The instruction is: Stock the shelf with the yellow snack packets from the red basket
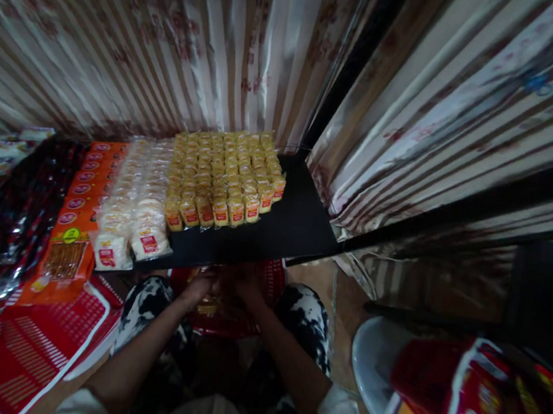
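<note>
My left hand and my right hand reach down between my knees into a red basket. They are close together just below the front edge of a black shelf. Yellowish wrapped packs show dimly beneath them in the basket. Shadow hides my fingertips, so what they touch or hold is unclear. On the shelf stand rows of small yellow packaged snacks with red labels. To their left lie two rows of white wrapped packs.
Orange packets and dark shiny packets line the shelf's left part. A red basket with a white handle is at lower left. A pale basin and red packages are at right. Striped curtains hang behind.
</note>
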Tool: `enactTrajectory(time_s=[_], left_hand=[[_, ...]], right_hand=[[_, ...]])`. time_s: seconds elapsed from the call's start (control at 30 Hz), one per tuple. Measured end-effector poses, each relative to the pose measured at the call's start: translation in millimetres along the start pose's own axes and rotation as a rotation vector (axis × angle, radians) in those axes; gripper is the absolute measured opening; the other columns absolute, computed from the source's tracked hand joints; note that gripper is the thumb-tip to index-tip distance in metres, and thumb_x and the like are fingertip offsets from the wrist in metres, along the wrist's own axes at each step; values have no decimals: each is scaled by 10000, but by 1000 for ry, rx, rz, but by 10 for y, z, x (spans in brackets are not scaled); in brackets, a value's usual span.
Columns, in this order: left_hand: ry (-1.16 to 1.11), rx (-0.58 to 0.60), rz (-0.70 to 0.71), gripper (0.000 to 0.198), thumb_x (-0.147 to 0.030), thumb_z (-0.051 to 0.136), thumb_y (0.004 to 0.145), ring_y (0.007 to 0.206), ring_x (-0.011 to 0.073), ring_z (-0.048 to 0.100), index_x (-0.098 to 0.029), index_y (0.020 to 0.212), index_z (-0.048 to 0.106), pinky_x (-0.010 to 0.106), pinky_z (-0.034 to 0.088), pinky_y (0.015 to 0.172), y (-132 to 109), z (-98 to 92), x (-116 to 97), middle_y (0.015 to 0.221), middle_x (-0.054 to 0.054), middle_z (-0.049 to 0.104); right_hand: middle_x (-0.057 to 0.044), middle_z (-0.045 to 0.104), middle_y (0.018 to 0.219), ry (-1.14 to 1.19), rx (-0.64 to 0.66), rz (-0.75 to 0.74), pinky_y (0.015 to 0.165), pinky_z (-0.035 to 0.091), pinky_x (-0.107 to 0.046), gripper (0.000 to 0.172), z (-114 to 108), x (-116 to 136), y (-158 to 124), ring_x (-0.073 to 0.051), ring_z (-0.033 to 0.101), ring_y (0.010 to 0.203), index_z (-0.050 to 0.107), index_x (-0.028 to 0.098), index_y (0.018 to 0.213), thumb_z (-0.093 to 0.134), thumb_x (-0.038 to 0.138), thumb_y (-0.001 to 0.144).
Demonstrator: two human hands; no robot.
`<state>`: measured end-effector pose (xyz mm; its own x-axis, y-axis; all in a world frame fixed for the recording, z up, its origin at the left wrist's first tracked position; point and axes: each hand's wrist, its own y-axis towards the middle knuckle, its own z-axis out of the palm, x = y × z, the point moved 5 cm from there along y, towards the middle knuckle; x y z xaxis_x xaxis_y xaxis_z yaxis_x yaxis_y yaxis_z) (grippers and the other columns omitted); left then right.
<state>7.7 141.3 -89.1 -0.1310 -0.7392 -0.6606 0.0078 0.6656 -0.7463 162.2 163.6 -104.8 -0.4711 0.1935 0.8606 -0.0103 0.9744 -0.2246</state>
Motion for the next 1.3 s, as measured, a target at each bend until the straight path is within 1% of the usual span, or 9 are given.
enactTrajectory(time_s=[0.13, 0.2, 0.4, 0.57, 0.77, 0.9, 1.07, 1.2, 1.3], left_hand=[[-4, 73, 38, 123, -173, 568, 737, 588, 141, 607, -159, 758, 688, 228, 459, 512, -262, -69, -147, 805, 29, 710], [-22, 103, 72, 109, -205, 612, 702, 578, 136, 600, -150, 756, 690, 217, 449, 499, -382, -80, -241, 766, 20, 705], [-91, 184, 171, 231, -345, 674, 715, 550, 92, 583, -137, 816, 657, 195, 468, 533, -754, -12, -481, 726, 18, 669], [-385, 211, 255, 193, -260, 688, 744, 758, 133, 649, -121, 876, 657, 225, 530, 690, -951, 132, -623, 874, 70, 691], [-588, 151, 300, 92, -140, 598, 814, 763, 129, 658, -114, 891, 641, 243, 556, 712, -1001, 418, -774, 914, 82, 691], [-594, 95, 304, 113, -118, 587, 818, 725, 125, 662, -115, 925, 624, 244, 561, 680, -983, 584, -909, 891, 90, 694], [-512, -13, 383, 158, -85, 636, 755, 718, 130, 663, -118, 909, 638, 223, 544, 631, -882, 743, -1170, 895, 93, 682], [-463, 7, 446, 230, -120, 638, 727, 947, 193, 637, -158, 953, 656, 224, 541, 642, -737, 960, -1394, 1143, 102, 623], [-437, 30, 488, 297, -116, 579, 743, 1117, 238, 557, -151, 1033, 636, 255, 542, 713, -620, 1127, -1545, 1255, 126, 558]], right_hand=[[-50, 698, 1010, 126, 296, -21, 852, 486, -362, 331, -152, 242, -191, -220, 637, 925, 670, 209, 1055, 532, 248, 756], [-49, 701, 998, 188, 357, -36, 836, 491, -363, 317, -239, 339, -278, -219, 637, 909, 685, 204, 1024, 552, 332, 767], [-42, 691, 896, 487, 183, 37, 809, 493, -378, 455, -525, 527, -388, -214, 628, 853, 657, 191, 969, 695, 488, 627], [-52, 680, 956, 804, 144, 59, 827, 493, -371, 578, -717, 852, -512, -210, 645, 879, 587, 212, 1052, 748, 504, 580], [-59, 696, 871, 720, 61, -56, 845, 487, -391, 408, -859, 1092, -576, -225, 653, 860, 601, 200, 911, 720, 455, 615], [-47, 699, 886, 658, 7, -160, 815, 512, -375, 337, -970, 1071, -466, -209, 653, 838, 600, 215, 972, 622, 424, 708], [-64, 660, 974, 429, -168, -224, 804, 519, -355, 378, -1307, 910, -91, -197, 621, 876, 588, 202, 1096, 549, 369, 759], [-92, 595, 987, 190, -357, -279, 806, 508, -356, 389, -1635, 876, 275, -205, 572, 909, 599, 173, 1117, 497, 330, 776], [-96, 579, 938, 52, -387, -301, 830, 489, -376, 389, -1765, 917, 536, -216, 560, 904, 600, 155, 1127, 462, 285, 788]])
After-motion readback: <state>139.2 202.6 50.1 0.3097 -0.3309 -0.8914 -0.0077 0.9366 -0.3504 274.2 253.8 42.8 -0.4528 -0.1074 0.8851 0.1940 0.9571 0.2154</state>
